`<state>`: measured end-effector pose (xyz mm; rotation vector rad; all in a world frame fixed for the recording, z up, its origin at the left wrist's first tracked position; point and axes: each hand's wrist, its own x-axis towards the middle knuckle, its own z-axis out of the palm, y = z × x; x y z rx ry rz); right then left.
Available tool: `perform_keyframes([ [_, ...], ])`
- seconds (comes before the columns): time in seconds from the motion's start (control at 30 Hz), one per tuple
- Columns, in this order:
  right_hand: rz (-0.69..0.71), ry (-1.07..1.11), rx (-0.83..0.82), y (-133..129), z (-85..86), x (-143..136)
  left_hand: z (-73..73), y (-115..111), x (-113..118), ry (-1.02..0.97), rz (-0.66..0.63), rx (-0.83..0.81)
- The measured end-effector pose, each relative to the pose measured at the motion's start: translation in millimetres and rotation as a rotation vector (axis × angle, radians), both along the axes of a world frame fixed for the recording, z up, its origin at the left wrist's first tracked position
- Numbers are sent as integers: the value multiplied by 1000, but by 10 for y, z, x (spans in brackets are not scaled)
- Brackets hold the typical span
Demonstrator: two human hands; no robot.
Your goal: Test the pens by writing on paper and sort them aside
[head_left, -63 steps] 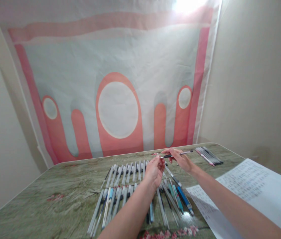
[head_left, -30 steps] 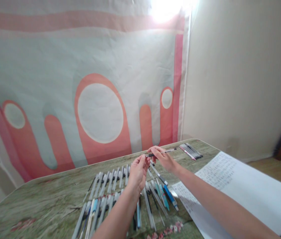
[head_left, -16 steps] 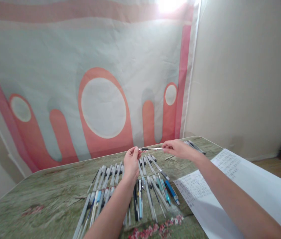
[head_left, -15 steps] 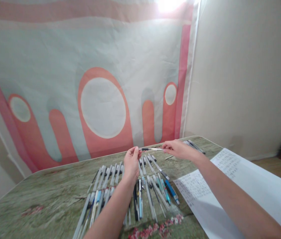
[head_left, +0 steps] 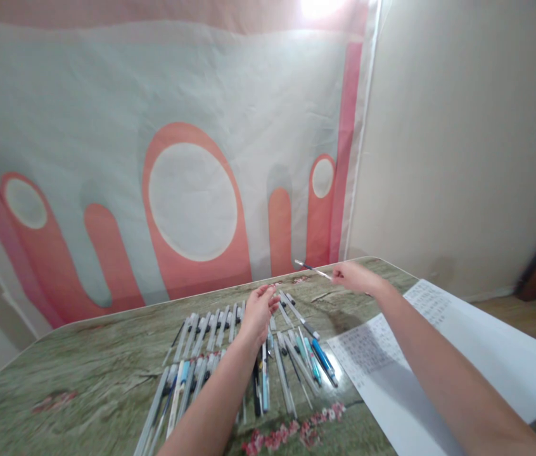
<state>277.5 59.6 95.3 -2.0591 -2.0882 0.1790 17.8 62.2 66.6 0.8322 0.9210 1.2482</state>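
My right hand [head_left: 353, 277] is closed on a slim pen [head_left: 314, 270], gripping one end. The pen slants up to the left above the far edge of the table, with a dark section and a pale tip. Lower and to the left, my left hand [head_left: 258, 311] hovers over the pens with its fingers loosely apart, holding nothing that I can see. Rows of pens lie beneath it: clear-barrelled ones [head_left: 208, 330] to the left, and a blue pen [head_left: 324, 359] among others to the right. My left forearm hides some of them.
Sheets of paper with writing [head_left: 372, 348] cover the table's right side, under my right forearm. The table [head_left: 82, 373] has a wood-patterned, floral top. Behind it hangs a large patterned cloth [head_left: 192, 202], beside a plain wall [head_left: 448, 139].
My left hand has let go of the pen and dropped slightly. My right hand has moved right with the pen, whose free end now points up to the left.
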Motion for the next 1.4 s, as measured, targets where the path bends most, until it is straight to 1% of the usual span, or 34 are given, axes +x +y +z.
perform_keyframes([
  [0.03,-155,-45,-34,30,-40,104,-5,-1,0,20,-21,-8],
  [0.07,-224,-68,-41,54,-81,203,-12,-2,2,37,-41,-10],
  [0.2,-408,-107,-104,117,-249,496,-41,-15,12,64,-82,-11],
  [0.23,-430,-107,-124,131,-292,538,-46,-19,15,69,-86,-14],
  [0.37,-455,-100,-159,196,-455,612,-47,-34,16,89,-105,-19],
  [0.5,-472,-95,-173,246,-549,625,-28,-46,18,88,-121,-29],
  [0.83,-484,-104,-182,199,-599,576,-32,-80,19,92,-148,-25],
  [0.97,-472,-118,-179,152,-570,536,-9,-104,24,94,-165,-14],
  [1.1,-413,-126,-180,123,-445,473,7,-113,27,106,-169,-13],
  [1.17,-346,-113,-190,113,-359,393,1,-105,25,113,-174,-17],
  [1.23,-261,-79,-223,90,-282,251,-16,-93,21,125,-187,-13],
  [1.3,-138,-9,-284,40,-230,39,-38,-84,16,161,-207,-1],
  [1.37,112,144,-424,-32,-217,-222,-57,-82,12,219,-230,15],
  [1.4,196,182,-508,-72,-224,-358,-63,-84,10,247,-238,23],
])
